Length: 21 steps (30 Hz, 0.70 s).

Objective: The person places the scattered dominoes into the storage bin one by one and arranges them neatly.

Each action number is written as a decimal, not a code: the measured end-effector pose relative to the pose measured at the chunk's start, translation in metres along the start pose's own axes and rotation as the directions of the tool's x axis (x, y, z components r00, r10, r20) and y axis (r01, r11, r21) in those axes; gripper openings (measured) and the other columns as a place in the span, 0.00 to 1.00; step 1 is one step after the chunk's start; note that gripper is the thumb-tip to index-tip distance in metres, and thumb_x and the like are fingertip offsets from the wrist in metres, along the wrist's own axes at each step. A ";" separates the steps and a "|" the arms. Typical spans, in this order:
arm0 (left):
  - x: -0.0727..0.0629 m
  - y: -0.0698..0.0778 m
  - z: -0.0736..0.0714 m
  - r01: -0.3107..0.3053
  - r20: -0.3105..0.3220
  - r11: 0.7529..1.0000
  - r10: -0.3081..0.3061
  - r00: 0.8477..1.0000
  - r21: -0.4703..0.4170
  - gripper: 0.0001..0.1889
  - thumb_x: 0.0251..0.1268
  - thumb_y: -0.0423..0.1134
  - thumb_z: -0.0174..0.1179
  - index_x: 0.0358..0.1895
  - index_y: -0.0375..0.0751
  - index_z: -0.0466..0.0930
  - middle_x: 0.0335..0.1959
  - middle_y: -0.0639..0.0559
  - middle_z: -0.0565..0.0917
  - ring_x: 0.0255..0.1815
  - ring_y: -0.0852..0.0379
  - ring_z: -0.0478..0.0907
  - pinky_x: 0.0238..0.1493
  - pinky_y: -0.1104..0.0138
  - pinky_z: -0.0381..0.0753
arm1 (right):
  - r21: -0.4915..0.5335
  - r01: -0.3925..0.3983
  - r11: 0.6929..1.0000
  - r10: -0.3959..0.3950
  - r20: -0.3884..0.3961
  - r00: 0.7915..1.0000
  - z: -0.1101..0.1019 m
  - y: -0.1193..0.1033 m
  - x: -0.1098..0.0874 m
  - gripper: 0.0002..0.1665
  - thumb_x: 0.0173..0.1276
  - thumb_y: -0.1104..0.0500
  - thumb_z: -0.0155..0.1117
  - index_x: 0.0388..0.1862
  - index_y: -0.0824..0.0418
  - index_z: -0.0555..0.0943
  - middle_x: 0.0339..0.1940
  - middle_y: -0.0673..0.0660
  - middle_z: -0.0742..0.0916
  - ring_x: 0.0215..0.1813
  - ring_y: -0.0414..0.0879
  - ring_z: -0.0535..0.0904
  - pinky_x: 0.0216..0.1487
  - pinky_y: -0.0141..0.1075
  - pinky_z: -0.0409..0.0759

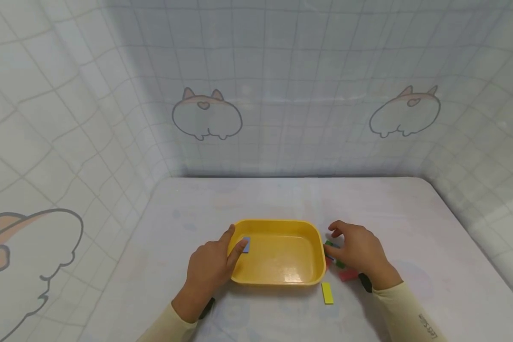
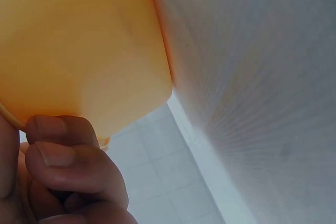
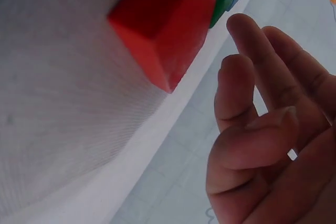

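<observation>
A yellow rectangular tray [image 1: 278, 263] sits on the table, and my left hand [image 1: 209, 263] grips its left rim, thumb on the inner side. The left wrist view shows curled fingers [image 2: 73, 161] against the outside of the tray wall [image 2: 94, 51]. Inside, near that thumb, lies a small blue block [image 1: 246, 245]. Beyond the tray's right side, my right hand [image 1: 363, 249] hovers over several blocks with fingers loosely bent, holding nothing visible. Below it are a red block [image 1: 348, 275] and a green block [image 1: 340, 264]; the hand partly hides this group.
A flat yellow block [image 1: 327, 293] lies on the table just off the tray's front right corner. The table [image 1: 282, 197] has a pale cloth, and light tiled-pattern curtains [image 1: 303, 118] with cartoon animals enclose the back and sides.
</observation>
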<state>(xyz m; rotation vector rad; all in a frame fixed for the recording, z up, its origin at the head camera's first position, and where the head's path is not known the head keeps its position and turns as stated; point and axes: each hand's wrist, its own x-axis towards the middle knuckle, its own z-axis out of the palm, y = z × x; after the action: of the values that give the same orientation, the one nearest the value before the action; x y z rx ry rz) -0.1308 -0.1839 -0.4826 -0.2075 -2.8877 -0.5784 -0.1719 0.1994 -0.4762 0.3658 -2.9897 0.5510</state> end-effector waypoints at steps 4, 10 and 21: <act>0.000 -0.001 0.001 0.000 0.002 1.000 0.000 1.000 0.002 0.42 0.78 0.75 0.40 0.78 0.49 0.72 0.09 0.56 0.64 0.09 0.56 0.60 0.10 0.62 0.61 | -0.012 0.005 1.000 -0.005 -0.014 1.000 0.002 -0.001 0.000 0.29 0.60 0.39 0.79 0.54 0.53 0.85 0.43 0.45 0.90 0.38 0.43 0.82 0.36 0.44 0.82; 0.000 -0.001 0.002 -0.016 -0.031 1.000 0.016 0.999 0.017 0.41 0.78 0.75 0.41 0.77 0.48 0.74 0.09 0.56 0.63 0.08 0.56 0.59 0.10 0.62 0.60 | 0.000 -0.005 1.000 0.005 0.009 1.000 0.003 -0.004 0.000 0.29 0.59 0.38 0.78 0.54 0.51 0.85 0.42 0.43 0.89 0.39 0.43 0.82 0.36 0.44 0.81; 0.001 0.002 0.001 -0.008 -0.023 1.000 0.009 1.000 0.019 0.41 0.78 0.75 0.40 0.77 0.49 0.74 0.09 0.56 0.63 0.09 0.56 0.60 0.10 0.62 0.61 | -0.022 -0.005 1.000 0.005 0.024 1.000 0.000 -0.004 0.002 0.30 0.57 0.36 0.79 0.53 0.51 0.86 0.41 0.41 0.89 0.39 0.42 0.82 0.34 0.43 0.81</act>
<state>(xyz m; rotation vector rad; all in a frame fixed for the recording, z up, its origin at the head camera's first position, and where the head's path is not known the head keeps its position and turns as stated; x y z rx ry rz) -0.1316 -0.1819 -0.4828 -0.2085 -2.8672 -0.5487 -0.1724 0.1951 -0.4743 0.3658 -3.0174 0.5179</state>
